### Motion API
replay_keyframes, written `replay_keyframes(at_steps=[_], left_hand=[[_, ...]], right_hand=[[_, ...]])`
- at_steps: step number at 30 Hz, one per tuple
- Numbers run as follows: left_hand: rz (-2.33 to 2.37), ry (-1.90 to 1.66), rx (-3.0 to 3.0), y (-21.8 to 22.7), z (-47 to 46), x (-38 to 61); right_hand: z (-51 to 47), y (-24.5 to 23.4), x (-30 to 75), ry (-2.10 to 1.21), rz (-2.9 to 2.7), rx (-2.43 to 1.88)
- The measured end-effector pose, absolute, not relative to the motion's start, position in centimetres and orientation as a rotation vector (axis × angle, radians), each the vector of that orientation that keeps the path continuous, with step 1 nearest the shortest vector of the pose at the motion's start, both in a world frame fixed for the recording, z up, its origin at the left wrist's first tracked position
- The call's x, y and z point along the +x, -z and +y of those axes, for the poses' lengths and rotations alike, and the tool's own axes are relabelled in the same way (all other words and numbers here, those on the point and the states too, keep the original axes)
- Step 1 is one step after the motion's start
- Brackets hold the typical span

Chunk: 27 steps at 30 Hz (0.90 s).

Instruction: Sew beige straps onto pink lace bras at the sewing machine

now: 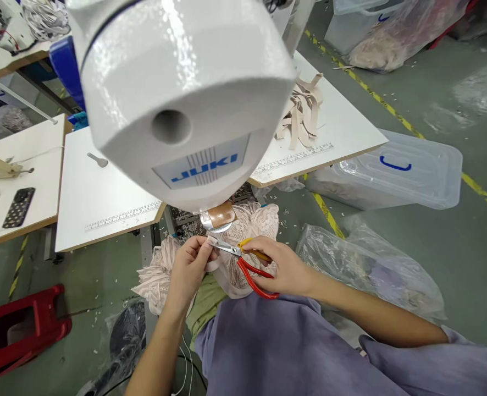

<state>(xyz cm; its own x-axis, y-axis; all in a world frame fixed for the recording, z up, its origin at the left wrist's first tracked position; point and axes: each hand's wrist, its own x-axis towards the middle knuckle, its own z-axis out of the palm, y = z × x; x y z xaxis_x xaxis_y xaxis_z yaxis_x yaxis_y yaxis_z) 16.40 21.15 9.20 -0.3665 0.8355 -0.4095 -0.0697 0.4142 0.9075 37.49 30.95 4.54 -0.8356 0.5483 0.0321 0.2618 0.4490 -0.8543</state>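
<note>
Left fingers (204,252) pinch pale fabric (214,265), right fingers (264,246) grip scissors (235,251), clear of both tabletops' edges (160,213).

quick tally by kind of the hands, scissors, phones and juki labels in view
Hands: 2 (left hand, right hand)
Scissors: 1
Phone: 1
JUKI label: 1
Total: 5

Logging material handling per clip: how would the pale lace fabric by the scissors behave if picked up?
The lace fabric is likely floppy, as it lies in loose folds. It is probably light for its bulk, since the openwork looks thin. Its openings might snag on the scissors, held close in the right hand.
</note>
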Motion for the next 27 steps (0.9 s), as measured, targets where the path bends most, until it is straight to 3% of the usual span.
replay_keyframes(at_steps=[8, 17, 22, 27], left_hand=[[1.707, -1.105, 0.697, -8.7, 20.9, 15.7], [1.755, -1.285, 0.558, -8.1, 20.7, 15.3], [2.191, -1.115, 0.927, -8.5, 19.9, 14.9], [1.955, -1.056, 1.005, -10.4, 20.9, 14.3]], right_hand=[[32.0, -4.7, 36.6, -1.483, -2.398, -0.762], [34.0, -4.4, 40.0, -1.364, -2.451, -0.968], [41.3, -4.8, 40.9, -1.026, -2.493, -1.119], [52.0, -6.6, 37.5, -0.603, -2.376, -1.200]])
